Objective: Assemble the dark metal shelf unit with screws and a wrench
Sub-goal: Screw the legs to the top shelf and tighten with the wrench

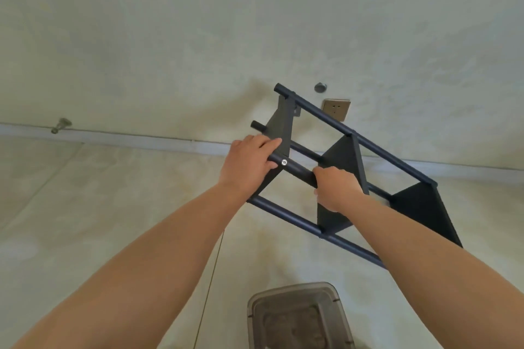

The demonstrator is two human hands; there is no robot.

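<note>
A clear bin (300, 317) sits nearest on the pale floor (85, 207). Above it both hands hold the shelf (340, 161) off the floor, tilted, its long axis running from lower right up to upper left: left hand (249, 163) and right hand (337, 187) both wrap one post by a screw (284, 162). Beyond, the wall (198, 37) carries a socket (336, 108).

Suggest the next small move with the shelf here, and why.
Probably set the shelf down upright on the floor: both the left hand and the right hand hold it tilted, a screw is already in, and no wrench shows.
</note>
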